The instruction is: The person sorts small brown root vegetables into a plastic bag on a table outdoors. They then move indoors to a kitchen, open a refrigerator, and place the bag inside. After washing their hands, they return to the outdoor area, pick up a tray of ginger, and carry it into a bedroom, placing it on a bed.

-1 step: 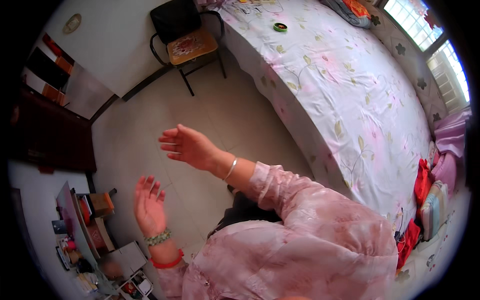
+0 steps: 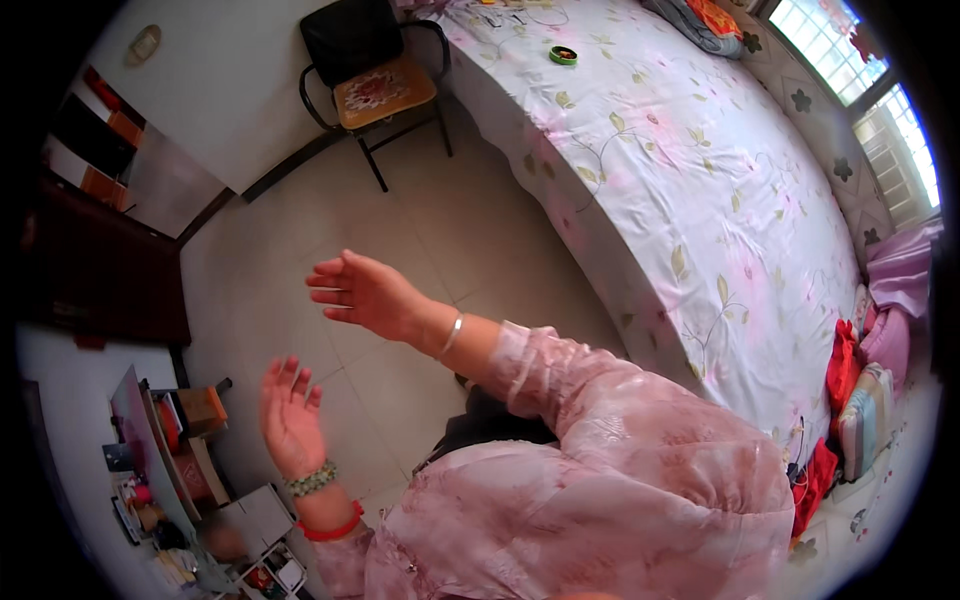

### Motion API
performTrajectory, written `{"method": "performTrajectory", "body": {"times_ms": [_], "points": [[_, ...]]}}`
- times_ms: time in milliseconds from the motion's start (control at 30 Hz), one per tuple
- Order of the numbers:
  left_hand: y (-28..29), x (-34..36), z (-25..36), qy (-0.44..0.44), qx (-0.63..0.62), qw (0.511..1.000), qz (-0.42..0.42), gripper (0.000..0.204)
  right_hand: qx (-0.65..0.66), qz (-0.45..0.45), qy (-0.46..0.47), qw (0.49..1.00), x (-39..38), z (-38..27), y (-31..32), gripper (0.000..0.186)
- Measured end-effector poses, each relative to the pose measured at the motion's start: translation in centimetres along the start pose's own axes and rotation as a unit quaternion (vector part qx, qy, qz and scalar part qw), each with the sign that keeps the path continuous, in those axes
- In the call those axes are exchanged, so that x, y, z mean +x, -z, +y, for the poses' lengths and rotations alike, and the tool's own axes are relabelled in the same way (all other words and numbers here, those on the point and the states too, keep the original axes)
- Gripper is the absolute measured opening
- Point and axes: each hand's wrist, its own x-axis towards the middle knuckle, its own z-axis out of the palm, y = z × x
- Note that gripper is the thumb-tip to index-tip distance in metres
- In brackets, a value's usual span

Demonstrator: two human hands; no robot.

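Note:
Both of my hands are raised in the air over the tiled floor, with nothing in them. My left hand points its fingers upward and slightly apart; a green beaded bracelet and a red band circle that wrist. Farther out, my right hand reaches across to the left, fingers stretched and a little spread. A silver bangle sits on the right wrist, below a pink patterned sleeve. The two hands are apart and touch no object.
A bed with a floral sheet fills the right side, a small green round container on it. At the back stands a black chair. Lower left is a cluttered desk; a dark door stands beyond it.
Both hands have shifted slightly to the left, still open. The rest of the room looks the same.

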Motion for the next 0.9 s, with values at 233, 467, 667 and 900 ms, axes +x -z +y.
{"method": "performTrajectory", "body": {"times_ms": [233, 467, 667, 900], "points": [[8.8, 8.3, 3.0, 0.016, -0.042, 0.996, 0.081, 0.042, -0.008, -0.012, -0.035, 0.999, 13.4, 2.7, -3.2, 0.033], [16.3, 16.7, 7.8, 0.034, -0.06, 0.997, 0.034, 0.041, -0.014, 0.007, -0.017, 1.0, 23.0, 6.8, -4.4, 0.033], [26.7, 22.9, 12.9, -0.008, -0.1, 0.995, -0.029, 0.037, -0.013, -0.027, 0.022, 0.999, 31.3, 12.9, -7.1, 0.029], [32.7, 26.4, 19.1, -0.019, -0.083, 0.992, 0.089, 0.026, -0.01, -0.107, -0.082, 0.991, 40.5, 18.9, -11.5, 0.04]]}}
